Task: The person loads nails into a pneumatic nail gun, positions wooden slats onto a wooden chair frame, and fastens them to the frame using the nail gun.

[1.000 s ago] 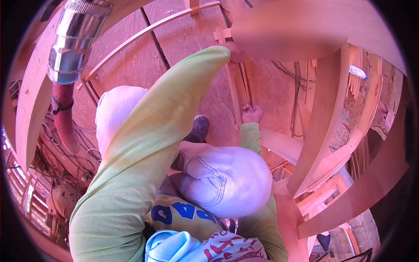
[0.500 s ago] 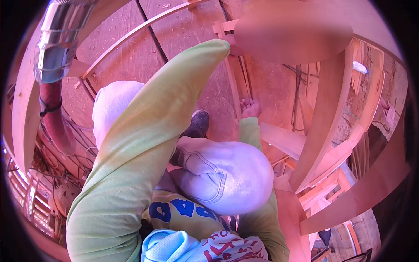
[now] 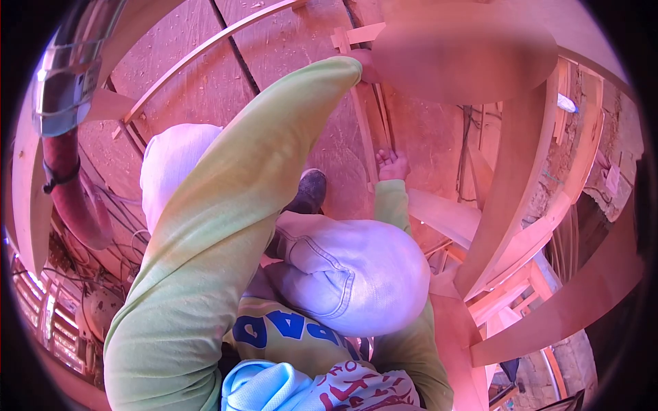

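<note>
My left arm, in a green sleeve, reaches up across the view to my left hand (image 3: pixel 368 66). Only the back of that hand near the wrist shows; a blurred oval patch hides its fingers and anything in them. Lower down, my right hand (image 3: pixel 393 166) is beside a narrow upright wooden strip (image 3: pixel 364 127), with its fingers curled in. Thin dark lines (image 3: pixel 384 116) run down toward those fingers; whether the hand grips one I cannot make out. A short wooden crosspiece (image 3: pixel 360 34) meets the strip's top near my left hand.
Curved wooden ribs (image 3: pixel 510 185) rise on the right. A long thin batten (image 3: pixel 205 51) bends across the reddish boards (image 3: pixel 185 82). On the left hangs a red hose (image 3: pixel 65 164) with a shiny metallic sleeve (image 3: pixel 68 85). My bent knee (image 3: pixel 370 274) and dark shoe (image 3: pixel 310 192) are below.
The view has shifted slightly, so the hose at the left sits further left and lower. Both hands stay in nearly the same place; the right one's fingers have moved very little.
</note>
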Available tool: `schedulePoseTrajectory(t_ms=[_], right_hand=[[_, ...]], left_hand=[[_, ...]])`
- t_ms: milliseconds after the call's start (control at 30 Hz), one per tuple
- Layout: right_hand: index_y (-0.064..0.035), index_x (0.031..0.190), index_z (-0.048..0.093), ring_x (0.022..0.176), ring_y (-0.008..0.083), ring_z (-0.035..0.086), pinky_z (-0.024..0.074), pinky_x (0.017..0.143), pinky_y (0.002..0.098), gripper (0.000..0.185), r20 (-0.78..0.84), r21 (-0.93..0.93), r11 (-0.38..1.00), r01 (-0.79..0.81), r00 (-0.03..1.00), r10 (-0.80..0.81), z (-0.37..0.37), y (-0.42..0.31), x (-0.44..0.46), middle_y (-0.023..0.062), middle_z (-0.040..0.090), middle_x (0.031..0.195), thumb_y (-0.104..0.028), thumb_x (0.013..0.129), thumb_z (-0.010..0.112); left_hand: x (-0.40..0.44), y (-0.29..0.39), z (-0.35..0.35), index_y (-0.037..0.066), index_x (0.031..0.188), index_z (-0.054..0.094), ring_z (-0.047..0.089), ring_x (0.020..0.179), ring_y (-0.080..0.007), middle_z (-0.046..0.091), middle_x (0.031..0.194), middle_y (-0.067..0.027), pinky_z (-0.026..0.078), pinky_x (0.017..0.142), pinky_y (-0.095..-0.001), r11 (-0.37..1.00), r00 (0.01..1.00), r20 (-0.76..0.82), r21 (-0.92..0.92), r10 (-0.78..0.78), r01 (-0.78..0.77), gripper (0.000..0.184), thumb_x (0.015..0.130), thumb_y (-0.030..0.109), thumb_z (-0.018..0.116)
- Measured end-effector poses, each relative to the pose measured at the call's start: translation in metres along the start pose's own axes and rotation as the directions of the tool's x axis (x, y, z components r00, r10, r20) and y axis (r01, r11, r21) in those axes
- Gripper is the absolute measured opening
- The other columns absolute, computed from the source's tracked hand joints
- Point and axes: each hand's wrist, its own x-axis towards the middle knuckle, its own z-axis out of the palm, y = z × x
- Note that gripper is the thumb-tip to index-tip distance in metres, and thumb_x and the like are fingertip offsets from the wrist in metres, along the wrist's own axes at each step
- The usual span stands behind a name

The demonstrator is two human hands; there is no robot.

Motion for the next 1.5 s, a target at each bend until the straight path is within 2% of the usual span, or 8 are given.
schedulePoseTrajectory(t_ms=[367, 633, 833, 900, 933, 1000, 1067, 1500], right_hand=[[0.0006, 0.116, 0.050, 0.078, 0.0292, 0.066, 0.0594, 0.073, 0.0449, 0.030, 0.033, 0.163, 0.985, -0.059, 0.998, 0.055, -0.016, -0.002, 0.015, 0.0181, 0.064, 0.103, -0.021, 0.097, 0.057], [-0.0024, 0.104, 0.051, 0.087, 0.0313, 0.065, 0.0582, 0.081, 0.0467, 0.026, 0.060, 0.096, 0.995, -0.011, 0.998, 0.006, -0.009, -0.002, 0.012, 0.0170, 0.062, 0.096, -0.026, 0.096, 0.059], [-0.0039, 0.103, 0.051, 0.087, 0.0307, 0.065, 0.0582, 0.081, 0.0458, 0.027, 0.049, 0.112, 0.993, -0.034, 0.998, 0.029, -0.012, 0.000, 0.013, 0.0159, 0.062, 0.098, -0.029, 0.096, 0.059], [-0.0045, 0.102, 0.051, 0.088, 0.0306, 0.065, 0.0580, 0.081, 0.0457, 0.027, 0.045, 0.121, 0.992, -0.030, 0.999, 0.024, -0.014, 0.001, 0.015, 0.0157, 0.062, 0.099, -0.029, 0.095, 0.060], [-0.0047, 0.101, 0.051, 0.088, 0.0305, 0.065, 0.0580, 0.082, 0.0457, 0.027, 0.042, 0.126, 0.991, -0.034, 0.999, 0.028, -0.015, 0.002, 0.015, 0.0156, 0.062, 0.099, -0.029, 0.095, 0.060], [-0.0051, 0.100, 0.052, 0.088, 0.0302, 0.065, 0.0581, 0.082, 0.0457, 0.026, 0.041, 0.137, 0.990, -0.040, 0.999, 0.035, -0.014, 0.001, 0.014, 0.0154, 0.063, 0.099, -0.029, 0.095, 0.060], [-0.0053, 0.100, 0.052, 0.088, 0.0301, 0.065, 0.0580, 0.081, 0.0454, 0.025, 0.016, 0.154, 0.987, -0.051, 0.999, 0.049, -0.010, -0.001, 0.012, 0.0156, 0.063, 0.099, -0.029, 0.095, 0.059], [-0.0011, 0.119, 0.050, 0.088, 0.0297, 0.064, 0.0585, 0.082, 0.0464, 0.035, -0.004, 0.193, 0.981, -0.029, 1.000, 0.030, -0.012, -0.007, 0.004, 0.0192, 0.064, 0.119, -0.027, 0.096, 0.056]], left_hand=[[-0.003, 0.004, -0.003, -0.014, 0.125, 0.046, 0.075, 0.083, -0.0354, 0.072, 0.091, -0.0243, 0.056, 0.068, -0.0476, 0.991, 0.996, -0.030, -0.101, -0.086, 0.083, 0.052, 0.078, 0.007, 0.057], [0.031, -0.033, 0.010, -0.008, 0.109, 0.060, 0.072, 0.096, -0.0321, 0.070, 0.102, -0.0231, 0.057, 0.084, -0.0410, 0.969, 0.995, 0.080, -0.245, 0.066, -0.044, 0.030, 0.085, 0.010, 0.060], [0.091, -0.091, 0.030, -0.005, 0.113, 0.066, 0.073, 0.102, -0.0326, 0.073, 0.112, -0.0195, 0.060, 0.091, -0.0361, 0.592, 0.764, 0.089, 0.576, 0.639, -0.563, 0.030, 0.085, 0.008, 0.064], [0.088, -0.092, 0.037, -0.004, 0.115, 0.067, 0.076, 0.091, -0.0301, 0.075, 0.104, -0.0181, 0.063, 0.082, -0.0369, 0.836, 0.845, -0.094, 0.241, 0.526, -0.493, 0.031, 0.086, 0.005, 0.061], [0.038, -0.046, 0.013, -0.003, 0.115, 0.068, 0.076, 0.084, -0.0285, 0.075, 0.099, -0.0171, 0.064, 0.076, -0.0373, 0.952, 0.973, -0.072, -0.204, 0.219, -0.229, 0.031, 0.086, 0.004, 0.060], [0.014, -0.022, 0.005, -0.001, 0.114, 0.069, 0.075, 0.072, -0.0251, 0.075, 0.090, -0.0155, 0.064, 0.064, -0.0373, 0.839, 1.000, 0.006, -0.543, -0.030, 0.028, 0.030, 0.087, 0.003, 0.058], [0.023, -0.028, 0.018, 0.001, 0.112, 0.069, 0.072, 0.060, -0.0212, 0.074, 0.082, -0.0140, 0.062, 0.054, -0.0364, 0.890, 0.986, -0.153, -0.437, 0.068, -0.129, 0.028, 0.087, 0.002, 0.056], [-0.038, 0.055, 0.000, 0.004, 0.093, 0.072, 0.073, 0.086, -0.0393, 0.074, 0.088, -0.0202, 0.056, 0.084, -0.0467, 0.953, 0.836, -0.498, -0.061, 0.230, -0.298, 0.024, 0.084, 0.026, 0.066]])
